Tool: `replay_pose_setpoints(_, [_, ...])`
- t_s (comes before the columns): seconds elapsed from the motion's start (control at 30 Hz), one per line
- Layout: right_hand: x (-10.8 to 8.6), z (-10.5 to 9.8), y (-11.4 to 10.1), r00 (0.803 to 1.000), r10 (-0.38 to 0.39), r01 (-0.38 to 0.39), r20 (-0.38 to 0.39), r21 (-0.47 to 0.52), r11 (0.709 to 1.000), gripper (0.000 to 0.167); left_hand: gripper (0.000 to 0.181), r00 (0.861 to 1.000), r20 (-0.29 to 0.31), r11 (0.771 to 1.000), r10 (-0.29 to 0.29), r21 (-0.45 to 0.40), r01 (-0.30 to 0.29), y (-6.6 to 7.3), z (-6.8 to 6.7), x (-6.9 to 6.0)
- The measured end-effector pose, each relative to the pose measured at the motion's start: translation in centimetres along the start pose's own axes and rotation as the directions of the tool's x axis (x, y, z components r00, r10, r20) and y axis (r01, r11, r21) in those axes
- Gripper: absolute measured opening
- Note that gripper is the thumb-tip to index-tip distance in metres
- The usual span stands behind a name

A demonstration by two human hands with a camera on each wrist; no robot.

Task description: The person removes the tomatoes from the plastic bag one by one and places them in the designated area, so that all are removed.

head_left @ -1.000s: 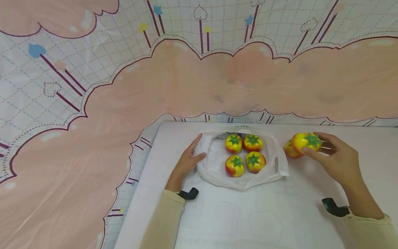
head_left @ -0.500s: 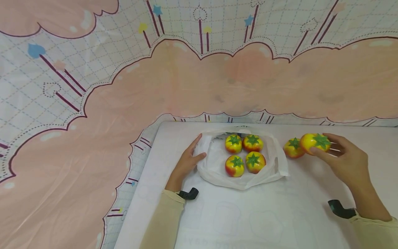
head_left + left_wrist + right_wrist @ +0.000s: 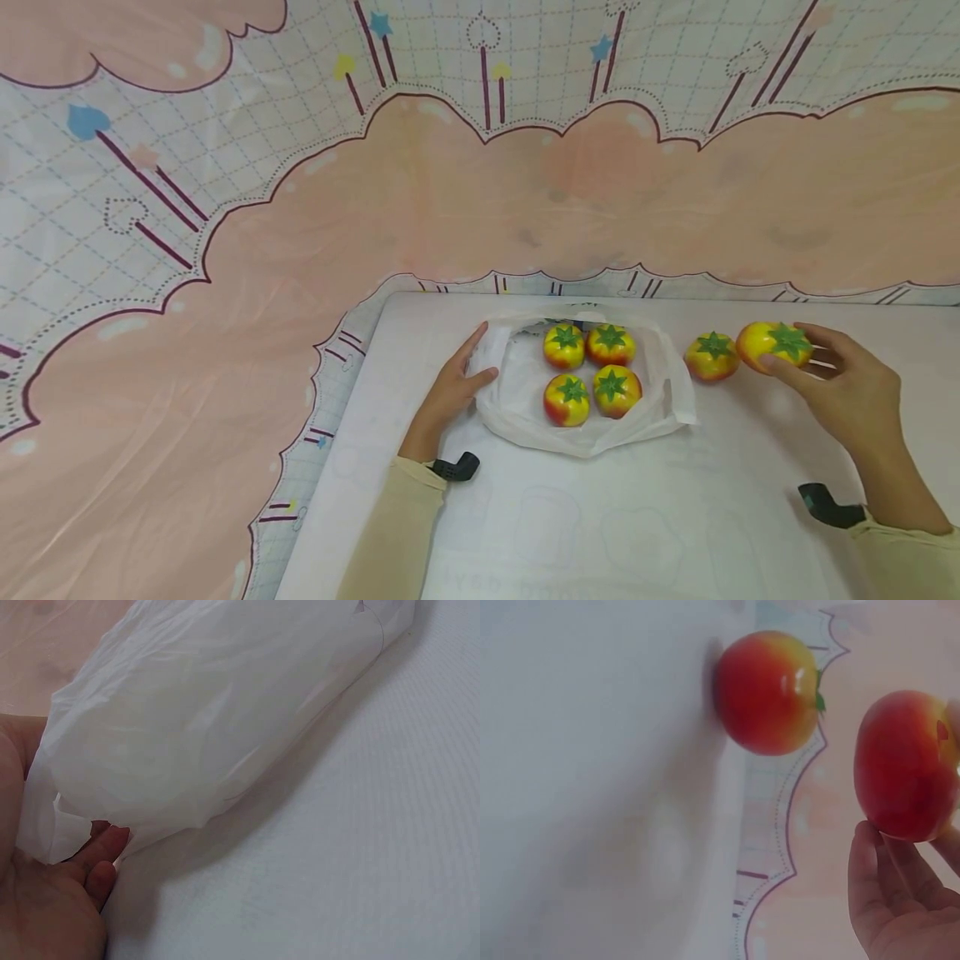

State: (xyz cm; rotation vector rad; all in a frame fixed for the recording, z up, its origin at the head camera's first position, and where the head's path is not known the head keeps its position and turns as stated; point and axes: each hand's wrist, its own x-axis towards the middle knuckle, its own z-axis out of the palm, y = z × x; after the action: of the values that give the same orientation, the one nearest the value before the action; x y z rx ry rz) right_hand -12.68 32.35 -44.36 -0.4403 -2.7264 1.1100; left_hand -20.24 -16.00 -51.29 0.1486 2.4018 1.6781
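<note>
Where its nine o'clock falls, a white plastic bag [image 3: 588, 442] is held by the left hand [image 3: 452, 387]. A glossy, round red-yellow fruit [image 3: 757, 342] is grasped by the right hand [image 3: 851, 387].

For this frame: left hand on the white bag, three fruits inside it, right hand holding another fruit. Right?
Not quite: the head view shows four fruits inside the white bag, not three. The left hand is on it, and the right hand holds another fruit.

held fruit [image 3: 761, 342] glossy, smooth, plastic-looking; bag [image 3: 195, 720] thin creased plastic; tabletop [image 3: 600, 533] matt; sleeves [image 3: 393, 529] cloth.
</note>
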Motion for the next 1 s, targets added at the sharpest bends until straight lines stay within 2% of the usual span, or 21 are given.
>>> replay_pose_setpoints(0.3, [0.3, 0.2, 0.8, 0.999, 0.045, -0.045, -0.014, -0.002, 0.999, 0.077, 0.079, 1.000, 0.000, 1.000, 0.011, -0.002, -0.011, 0.0, 0.0, -0.1])
replay_pose_setpoints(0.77, [1.3, 0.3, 2.0, 0.986, 0.161, -0.160, 0.035, -0.033, 0.987, 0.085, 0.078, 1.000, -0.004, 1.000, 0.019, 0.022, -0.019, -0.1, 0.0, 0.0])
replay_pose_setpoints(1.0, [1.4, 0.5, 2.2, 0.986, 0.161, -0.159, 0.036, -0.043, 0.986, 0.084, 0.078, 1.000, -0.002, 1.000, 0.013, 0.020, -0.013, 0.0, 0.0, 0.0])
